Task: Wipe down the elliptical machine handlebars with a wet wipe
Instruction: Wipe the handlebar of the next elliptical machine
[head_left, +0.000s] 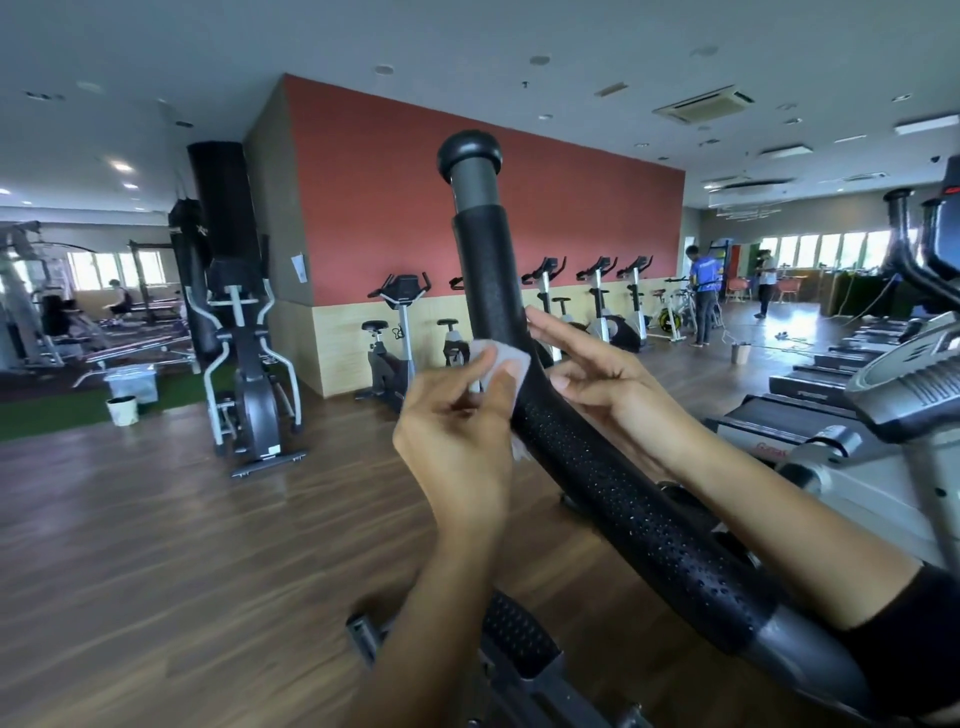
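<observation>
At mid-bar, left hand (457, 441) pinches wipe (501, 358) against the upward-slanting handlebar (597, 467); right hand (608, 384), fingers straight, touches the opposite side.

site: I take this for a gym | past my fingers (550, 325): row of exercise bikes (597, 306) along a red wall (571, 197) | left of the fingers: elliptical trainer (249, 374), punching bag (189, 270), weight machine (21, 301) | right of the fingers: treadmills (800, 387) | underfoot: wooden floor (156, 545)
</observation>
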